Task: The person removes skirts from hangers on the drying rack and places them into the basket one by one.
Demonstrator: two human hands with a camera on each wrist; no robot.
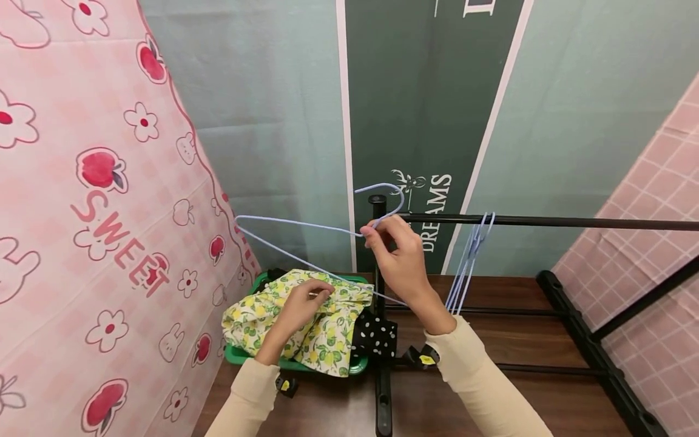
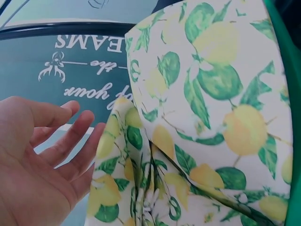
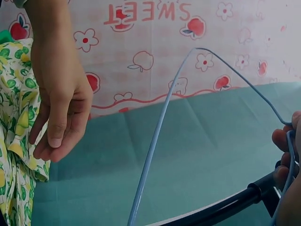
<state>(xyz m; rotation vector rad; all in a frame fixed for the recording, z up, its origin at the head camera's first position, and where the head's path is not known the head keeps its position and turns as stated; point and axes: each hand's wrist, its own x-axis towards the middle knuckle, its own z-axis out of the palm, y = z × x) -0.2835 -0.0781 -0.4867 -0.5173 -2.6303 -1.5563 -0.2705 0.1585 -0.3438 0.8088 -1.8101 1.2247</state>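
In the head view my right hand pinches a thin blue wire hanger just below its hook, in front of the end of the black rail. The hanger's long side slants down and passes over the lemon-print cloth. My left hand is over that cloth, its fingers loosely bent and nothing held in them. In the left wrist view the left hand is beside the lemon-print cloth, fingers relaxed. The right wrist view has the hanger between the two hands.
A green basket under the cloth also bears a black polka-dot fabric. To the right runs a black clothes rack rail with several blue hangers on it. A pink printed curtain hangs at the left.
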